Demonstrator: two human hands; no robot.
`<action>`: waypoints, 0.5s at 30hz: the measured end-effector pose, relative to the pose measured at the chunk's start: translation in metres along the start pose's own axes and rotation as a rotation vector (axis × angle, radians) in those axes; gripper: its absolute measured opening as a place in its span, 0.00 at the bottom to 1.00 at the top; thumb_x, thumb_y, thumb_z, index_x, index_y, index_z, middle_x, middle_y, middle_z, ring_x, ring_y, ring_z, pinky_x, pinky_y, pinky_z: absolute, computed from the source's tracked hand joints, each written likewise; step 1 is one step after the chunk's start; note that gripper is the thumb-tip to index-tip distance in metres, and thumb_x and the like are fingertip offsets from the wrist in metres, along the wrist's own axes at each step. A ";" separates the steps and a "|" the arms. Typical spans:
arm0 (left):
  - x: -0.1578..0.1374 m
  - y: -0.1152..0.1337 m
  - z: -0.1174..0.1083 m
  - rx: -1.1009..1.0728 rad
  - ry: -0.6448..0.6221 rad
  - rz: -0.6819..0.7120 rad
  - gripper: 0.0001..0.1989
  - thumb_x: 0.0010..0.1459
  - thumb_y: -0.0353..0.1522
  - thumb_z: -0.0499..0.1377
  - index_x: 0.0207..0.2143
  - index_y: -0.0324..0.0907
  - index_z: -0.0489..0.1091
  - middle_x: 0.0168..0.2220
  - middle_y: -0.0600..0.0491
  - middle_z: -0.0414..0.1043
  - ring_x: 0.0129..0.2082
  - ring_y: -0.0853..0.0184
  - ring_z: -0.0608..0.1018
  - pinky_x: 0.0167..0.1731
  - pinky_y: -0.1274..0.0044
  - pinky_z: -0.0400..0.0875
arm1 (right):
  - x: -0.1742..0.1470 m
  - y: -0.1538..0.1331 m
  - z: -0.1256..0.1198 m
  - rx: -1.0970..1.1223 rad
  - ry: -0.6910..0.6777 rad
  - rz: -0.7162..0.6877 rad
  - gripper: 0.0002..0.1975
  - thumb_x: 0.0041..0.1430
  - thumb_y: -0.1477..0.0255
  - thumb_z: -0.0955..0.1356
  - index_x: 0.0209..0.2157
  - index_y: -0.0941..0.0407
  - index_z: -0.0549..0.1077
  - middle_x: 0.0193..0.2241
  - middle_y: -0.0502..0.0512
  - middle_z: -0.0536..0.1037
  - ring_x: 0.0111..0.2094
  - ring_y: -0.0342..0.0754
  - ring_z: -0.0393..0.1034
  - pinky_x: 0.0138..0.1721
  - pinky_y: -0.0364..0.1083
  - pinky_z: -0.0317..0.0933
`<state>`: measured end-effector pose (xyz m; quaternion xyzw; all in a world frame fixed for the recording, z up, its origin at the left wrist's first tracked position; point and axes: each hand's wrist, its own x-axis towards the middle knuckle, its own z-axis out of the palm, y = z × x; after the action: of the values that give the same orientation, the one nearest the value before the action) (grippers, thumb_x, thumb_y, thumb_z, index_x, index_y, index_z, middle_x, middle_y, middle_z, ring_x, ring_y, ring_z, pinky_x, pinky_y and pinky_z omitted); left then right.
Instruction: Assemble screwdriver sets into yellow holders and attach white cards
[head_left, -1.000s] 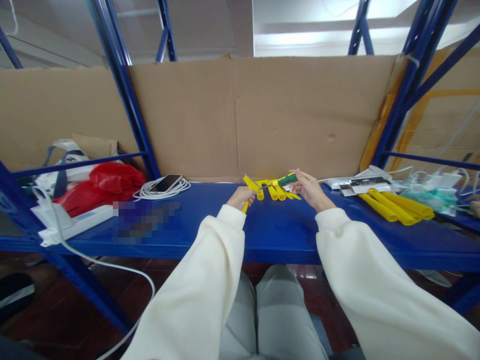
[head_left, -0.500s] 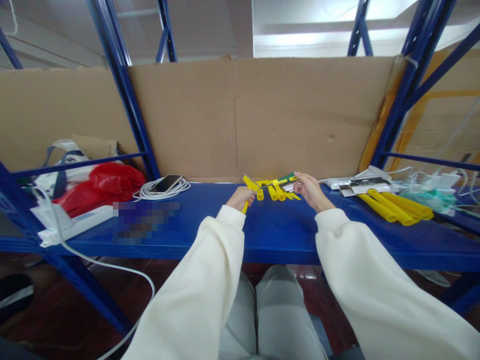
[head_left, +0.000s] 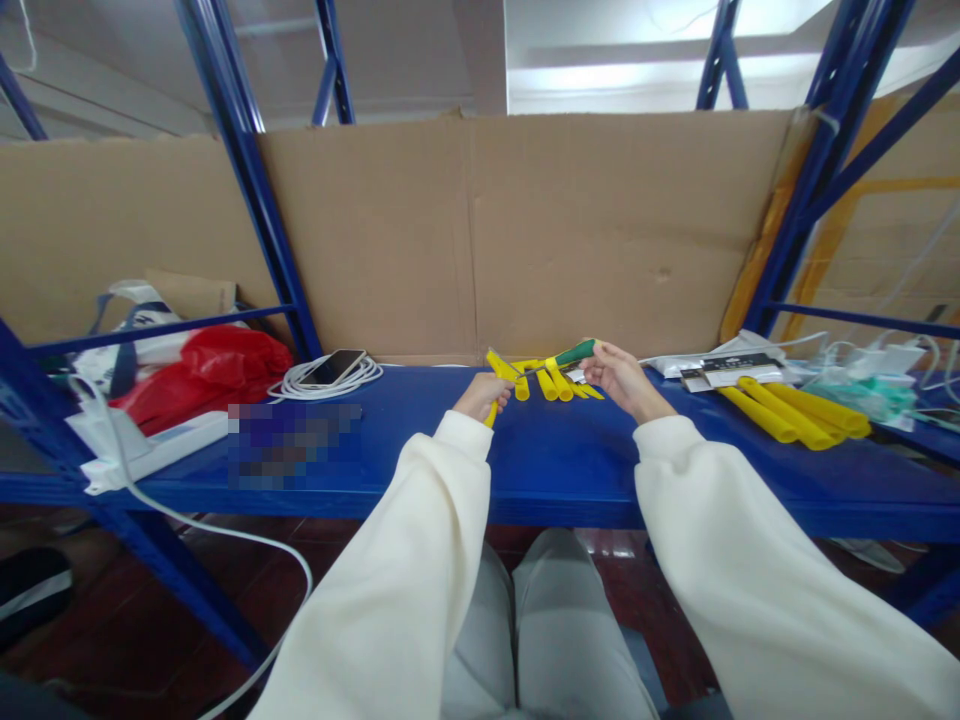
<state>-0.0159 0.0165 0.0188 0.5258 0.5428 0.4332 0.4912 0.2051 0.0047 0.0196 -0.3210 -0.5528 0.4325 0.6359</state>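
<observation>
My left hand (head_left: 484,397) is closed around a yellow plastic piece (head_left: 497,362), whose ends stick out above and below the fist. In my right hand (head_left: 621,380), the fingers are pinched on the back end of a screwdriver (head_left: 576,354) with a green and yellow handle. Its thin metal shaft points left and reaches the yellow piece at my left hand; the exact contact of the tip is too small to tell. Just behind, between the two hands, several yellow tubes (head_left: 561,388) and smaller pointed yellow pieces (head_left: 591,392) lie on the blue shelf (head_left: 555,455).
To the right lie larger yellow tubes (head_left: 772,415) beside a black-and-white package (head_left: 739,370). On the left are a phone (head_left: 335,367) on a coiled white cable (head_left: 289,385), a red bag (head_left: 225,365) and a white power strip (head_left: 176,445). Cardboard (head_left: 600,230) walls the back.
The screwdriver handle has turned, showing more green and less yellow now. My right fingers have shifted slightly on its end. My left hand keeps its grip in nearly the same spot.
</observation>
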 end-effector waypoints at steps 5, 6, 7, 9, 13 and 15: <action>0.007 -0.003 -0.001 0.001 0.006 -0.003 0.05 0.54 0.25 0.60 0.33 0.39 0.66 0.17 0.62 0.58 0.13 0.77 0.59 0.16 0.84 0.52 | 0.003 0.006 -0.002 -0.031 0.070 -0.029 0.24 0.40 0.52 0.78 0.26 0.55 0.68 0.14 0.43 0.67 0.15 0.37 0.59 0.16 0.37 0.53; 0.008 -0.003 -0.001 0.001 0.005 -0.003 0.05 0.53 0.26 0.61 0.33 0.39 0.66 0.17 0.61 0.58 0.13 0.77 0.60 0.16 0.84 0.52 | 0.004 0.007 -0.003 -0.042 0.095 -0.032 0.25 0.38 0.52 0.78 0.25 0.55 0.67 0.13 0.43 0.67 0.15 0.36 0.59 0.16 0.37 0.52; 0.008 -0.004 -0.001 0.000 0.004 -0.003 0.05 0.53 0.26 0.61 0.33 0.39 0.66 0.17 0.61 0.59 0.13 0.77 0.60 0.16 0.84 0.53 | 0.005 0.008 -0.003 -0.047 0.114 -0.033 0.25 0.38 0.52 0.78 0.24 0.55 0.67 0.13 0.43 0.66 0.15 0.36 0.58 0.16 0.37 0.52; 0.009 -0.004 -0.001 -0.004 0.001 -0.002 0.06 0.52 0.26 0.62 0.31 0.39 0.66 0.17 0.61 0.58 0.13 0.77 0.60 0.16 0.83 0.52 | 0.006 0.010 -0.004 -0.044 0.135 -0.027 0.25 0.37 0.53 0.78 0.24 0.55 0.67 0.13 0.43 0.66 0.15 0.36 0.58 0.16 0.37 0.53; 0.005 -0.002 0.000 0.005 -0.006 -0.008 0.06 0.54 0.23 0.58 0.29 0.39 0.64 0.16 0.62 0.56 0.13 0.77 0.58 0.16 0.83 0.51 | 0.006 0.011 -0.003 -0.077 0.173 -0.005 0.25 0.38 0.53 0.78 0.23 0.55 0.66 0.11 0.42 0.64 0.13 0.36 0.56 0.14 0.37 0.49; 0.002 0.000 0.000 0.015 -0.006 -0.014 0.07 0.55 0.21 0.56 0.29 0.39 0.63 0.15 0.62 0.55 0.13 0.77 0.58 0.16 0.83 0.50 | 0.006 0.011 -0.002 -0.111 0.188 -0.002 0.25 0.40 0.51 0.77 0.22 0.55 0.66 0.09 0.42 0.62 0.11 0.36 0.53 0.12 0.37 0.46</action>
<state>-0.0155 0.0186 0.0188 0.5273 0.5481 0.4240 0.4917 0.2051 0.0145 0.0122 -0.3945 -0.5141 0.3685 0.6666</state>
